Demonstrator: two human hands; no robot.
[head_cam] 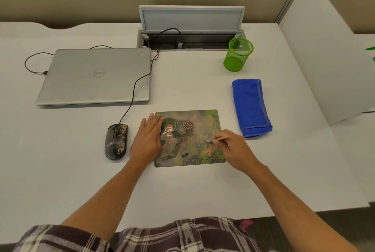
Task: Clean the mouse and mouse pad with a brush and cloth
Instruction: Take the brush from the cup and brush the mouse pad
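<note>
A green patterned mouse pad [188, 121] lies on the white desk, with light dust patches on its left and lower right parts. My left hand [149, 139] presses flat on the pad's left edge, fingers straight. My right hand [233, 151] pinches a thin brush [220, 138] with a wooden handle; its bristle tip touches the pad near the dust at the right. A black wired mouse [116, 141], speckled with dust, sits left of the pad. A folded blue cloth [250, 107] lies to the right of the pad.
A closed silver laptop [95, 77] lies at the back left, its cable and the mouse cable running to an open desk cable box [190, 38]. A green mesh pen cup [238, 54] stands behind the cloth. A white divider [324, 48] borders the right side.
</note>
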